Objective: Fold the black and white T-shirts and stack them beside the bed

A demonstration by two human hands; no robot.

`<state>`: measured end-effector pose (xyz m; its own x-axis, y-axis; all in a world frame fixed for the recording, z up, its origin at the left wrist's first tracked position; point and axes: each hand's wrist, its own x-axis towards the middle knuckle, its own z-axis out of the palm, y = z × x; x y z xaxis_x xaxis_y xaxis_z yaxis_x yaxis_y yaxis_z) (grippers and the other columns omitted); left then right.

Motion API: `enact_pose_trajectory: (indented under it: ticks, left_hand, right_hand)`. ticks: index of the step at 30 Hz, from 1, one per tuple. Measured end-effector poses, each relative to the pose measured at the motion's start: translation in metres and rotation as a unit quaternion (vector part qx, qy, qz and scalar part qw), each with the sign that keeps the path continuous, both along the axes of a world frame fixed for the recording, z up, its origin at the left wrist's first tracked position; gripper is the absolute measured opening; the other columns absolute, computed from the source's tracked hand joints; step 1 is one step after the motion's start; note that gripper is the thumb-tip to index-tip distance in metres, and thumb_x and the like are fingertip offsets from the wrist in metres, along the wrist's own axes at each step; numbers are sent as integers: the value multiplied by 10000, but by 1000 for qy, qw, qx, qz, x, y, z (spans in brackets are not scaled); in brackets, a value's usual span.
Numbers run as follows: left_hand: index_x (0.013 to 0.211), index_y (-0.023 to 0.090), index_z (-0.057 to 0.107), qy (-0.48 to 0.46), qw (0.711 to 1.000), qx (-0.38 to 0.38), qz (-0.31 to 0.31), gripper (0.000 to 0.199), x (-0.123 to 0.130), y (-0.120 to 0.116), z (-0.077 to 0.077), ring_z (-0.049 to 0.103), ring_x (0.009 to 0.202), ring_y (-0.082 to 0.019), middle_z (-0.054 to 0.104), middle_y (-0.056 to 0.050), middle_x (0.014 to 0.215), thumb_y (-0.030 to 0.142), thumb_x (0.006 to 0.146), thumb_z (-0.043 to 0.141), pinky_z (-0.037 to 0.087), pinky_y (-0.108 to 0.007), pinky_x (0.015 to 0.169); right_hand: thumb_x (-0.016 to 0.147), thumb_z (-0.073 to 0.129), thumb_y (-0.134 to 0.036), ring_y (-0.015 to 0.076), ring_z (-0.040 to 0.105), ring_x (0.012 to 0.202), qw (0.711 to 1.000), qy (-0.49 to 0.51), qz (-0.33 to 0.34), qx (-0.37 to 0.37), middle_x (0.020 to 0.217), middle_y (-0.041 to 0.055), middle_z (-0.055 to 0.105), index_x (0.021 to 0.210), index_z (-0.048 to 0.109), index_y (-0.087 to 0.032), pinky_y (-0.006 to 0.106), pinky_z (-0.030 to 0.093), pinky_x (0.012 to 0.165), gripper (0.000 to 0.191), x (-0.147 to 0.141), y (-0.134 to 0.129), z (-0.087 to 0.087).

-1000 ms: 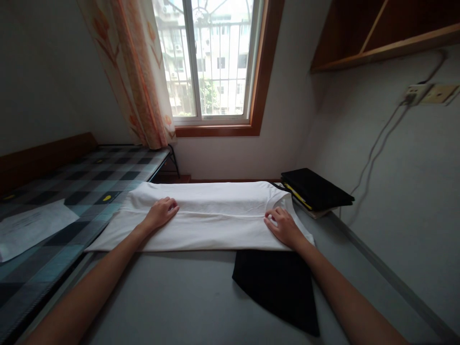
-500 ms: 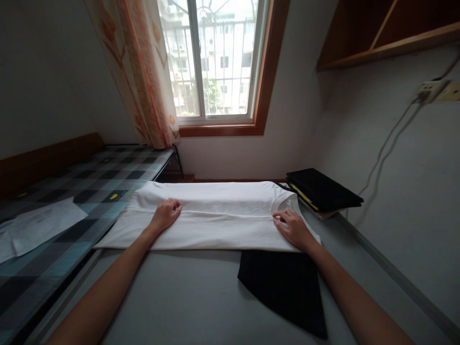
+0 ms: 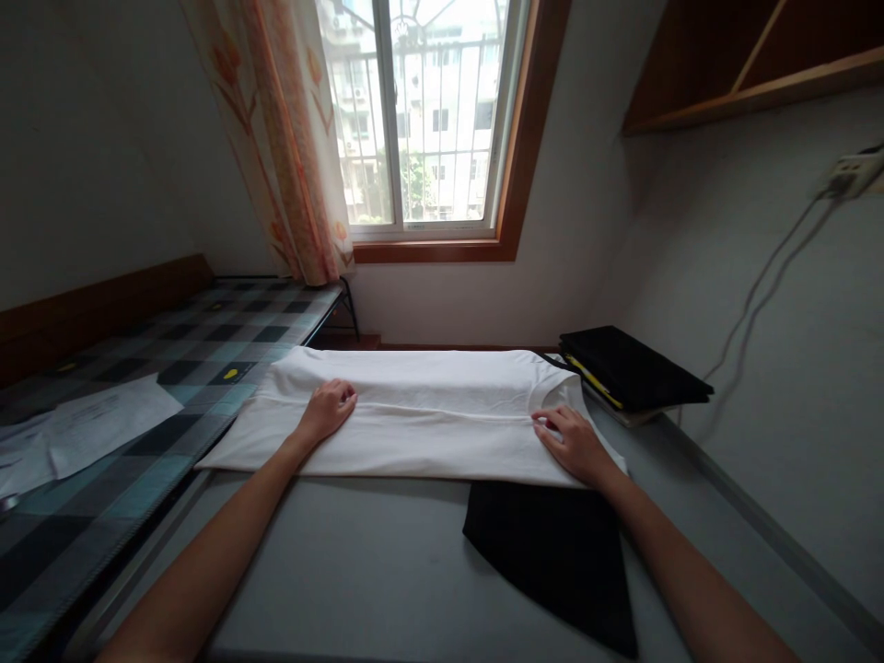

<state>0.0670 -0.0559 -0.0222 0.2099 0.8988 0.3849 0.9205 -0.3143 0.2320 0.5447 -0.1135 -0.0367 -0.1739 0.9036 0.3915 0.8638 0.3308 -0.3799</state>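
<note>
A white T-shirt (image 3: 428, 447) with black sleeves lies folded lengthwise, its collar to the right. One black sleeve (image 3: 552, 552) spreads toward me from under the near edge. On the left part of the shirt rests my left hand (image 3: 330, 405), its fingers curled in at the edge of the fold that runs along the middle. By the collar, my right hand (image 3: 566, 442) has thumb and fingertips close together at the same fold line. Cloth between the fingertips is hard to see on both sides.
The shirt lies on a grey tabletop (image 3: 345, 562). A black folder (image 3: 632, 364) with yellow edging lies at the back right by the wall. To the left is a checked bed (image 3: 172, 341) with white papers (image 3: 97, 428). A window (image 3: 428, 129) and curtain (image 3: 296, 157) are ahead.
The whole view has shifted slightly, so everything appears a little further right. Both hands keep their places on the shirt, and its folds look the same.
</note>
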Motion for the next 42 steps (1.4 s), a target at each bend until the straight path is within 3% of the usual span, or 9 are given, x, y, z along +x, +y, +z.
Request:
enact_pose_trajectory:
  ticks: [18, 23, 27, 33, 38, 42]
  left_hand:
    - [815, 192, 588, 4, 1000, 7, -13, 193, -3, 2, -3, 565, 853, -232, 628, -69, 852, 322, 877, 460, 417, -347, 781]
    - [818, 191, 588, 8, 1000, 1, -7, 186, -2, 1, -3, 563, 859, -223, 630, -62, 861, 315, 878, 462, 415, -338, 786]
    - [818, 191, 583, 10, 1000, 1, -4, 178, -1, 1, -1, 562, 846, -214, 622, -54, 853, 307, 877, 463, 417, -326, 780]
    - [824, 188, 595, 13, 1000, 12, -10, 186, -1, 0, -1, 563, 850, -215, 612, -54, 858, 308, 883, 465, 427, -331, 793]
    - [887, 180, 623, -22, 996, 25, -82, 184, 8, -5, -2, 579, 876, -207, 619, -65, 931, 292, 897, 477, 442, -335, 823]
    - [954, 179, 645, -62, 986, 21, -152, 181, 30, -6, 2, 595, 884, -192, 642, -72, 970, 275, 911, 498, 455, -335, 845]
  right_hand:
    - [876, 481, -344, 242, 583, 834, 1000, 16, 13, -4, 866, 90, 615, 1014, 679, -189, 393, 458, 823, 287, -2, -2, 8]
    - [846, 490, -360, 223, 589, 780, 994, 88, -43, 47, 818, 75, 615, 970, 673, -198, 359, 471, 767, 274, 25, -1, 15]
    - [808, 517, -403, 204, 592, 708, 986, 128, -91, 47, 773, 58, 612, 923, 678, -194, 337, 482, 712, 287, 51, -1, 13]
    - [808, 523, -420, 208, 611, 741, 986, 138, -88, 15, 805, 75, 628, 889, 709, -191, 331, 487, 707, 306, 53, -2, 9]
    - [840, 526, -435, 208, 619, 797, 990, 125, -69, -12, 869, 82, 621, 939, 725, -185, 315, 498, 720, 335, 48, -5, 11]
    - [849, 533, -429, 233, 619, 873, 995, 91, -44, -8, 927, 98, 627, 941, 743, -199, 341, 501, 786, 325, 41, -6, 14]
